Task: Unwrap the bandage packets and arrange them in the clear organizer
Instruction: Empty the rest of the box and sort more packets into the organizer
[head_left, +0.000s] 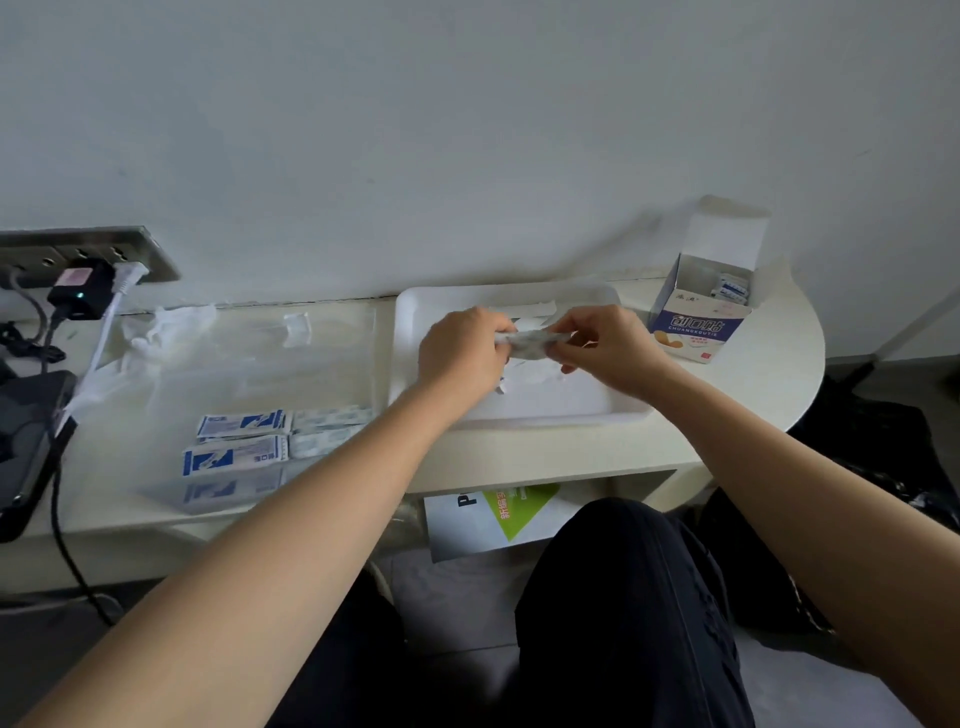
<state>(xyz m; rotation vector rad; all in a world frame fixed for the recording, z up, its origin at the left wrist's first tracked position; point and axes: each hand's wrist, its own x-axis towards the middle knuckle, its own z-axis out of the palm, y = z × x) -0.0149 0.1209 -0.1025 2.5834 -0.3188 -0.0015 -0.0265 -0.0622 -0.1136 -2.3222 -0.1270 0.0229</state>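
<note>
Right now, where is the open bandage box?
In the head view, the open bandage box stands far right on the table, just right of the white tray.

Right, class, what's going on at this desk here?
A person holds one bandage packet between the left hand and right hand above the white tray, apparently tearing it open. Torn wrapper scraps lie in the tray. Several bandages already lie in the clear organizer to the left, and more packets wait in the open box on the right.
</note>
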